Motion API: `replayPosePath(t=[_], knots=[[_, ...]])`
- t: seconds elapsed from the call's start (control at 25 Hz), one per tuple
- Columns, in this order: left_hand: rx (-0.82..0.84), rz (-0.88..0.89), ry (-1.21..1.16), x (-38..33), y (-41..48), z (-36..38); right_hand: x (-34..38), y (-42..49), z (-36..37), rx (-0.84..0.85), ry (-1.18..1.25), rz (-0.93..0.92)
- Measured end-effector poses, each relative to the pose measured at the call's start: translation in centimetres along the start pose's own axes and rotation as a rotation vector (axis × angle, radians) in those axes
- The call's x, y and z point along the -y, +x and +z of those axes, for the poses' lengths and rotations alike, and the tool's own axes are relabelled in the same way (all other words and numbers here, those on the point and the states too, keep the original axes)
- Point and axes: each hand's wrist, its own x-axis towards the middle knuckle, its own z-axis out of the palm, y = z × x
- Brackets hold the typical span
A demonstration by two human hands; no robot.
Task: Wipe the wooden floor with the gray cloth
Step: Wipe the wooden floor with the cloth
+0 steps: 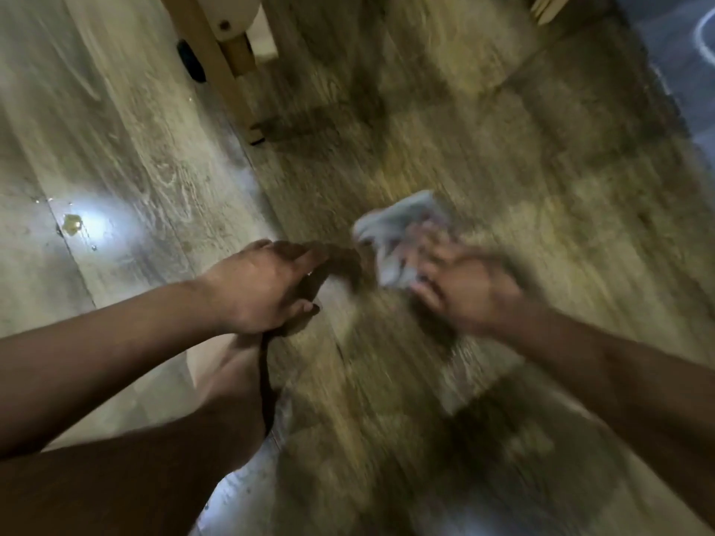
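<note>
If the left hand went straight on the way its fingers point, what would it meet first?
Most likely the crumpled gray cloth, gripped by the right hand. The left hand points rightward at it, low over the wooden floor; motion blur leaves depth uncertain.

Glossy, grained wooden floor (pixel 503 156); soft, crumpled gray cloth (pixel 398 230); pale, smooth wooden furniture leg (pixel 216 59).

A home room: wooden plank floor (pixel 483 156), wooden furniture leg (pixel 224 71), rug edge (pixel 681 71).

Pale gray cloth (pixel 398 234), tan-and-brown streaked wooden floor (pixel 503 148) — light wood leg (pixel 216 59), dark nails
</note>
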Motion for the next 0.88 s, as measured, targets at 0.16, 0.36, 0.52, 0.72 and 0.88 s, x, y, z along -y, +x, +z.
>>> replayPosePath(t=[0.16, 0.36, 0.52, 0.72, 0.88], knots=[[0.038, -0.087, -0.019, -0.7, 0.4, -0.2, -9.0, 4.0, -1.0, -0.017, 0.215, 0.659], [-0.379, 0.163, -0.629, -3.4, -0.7, -4.6, -1.0, 7.7, -1.7, -0.064, 0.362, 0.726], [-0.568, -0.725, -0.642, -2.5, -2.1, 4.2, 11.3, 5.0, -0.4, -0.314, 0.422, 0.339], [-0.438, -1.203, -0.555, -1.8, -0.8, 7.9, 7.0, 6.3, -0.3, -0.274, 0.245, 0.254], [-0.423, -1.228, -0.535, -1.4, 0.0, 7.6, 1.9, 7.0, -0.5, -0.231, 0.296, 0.396]])
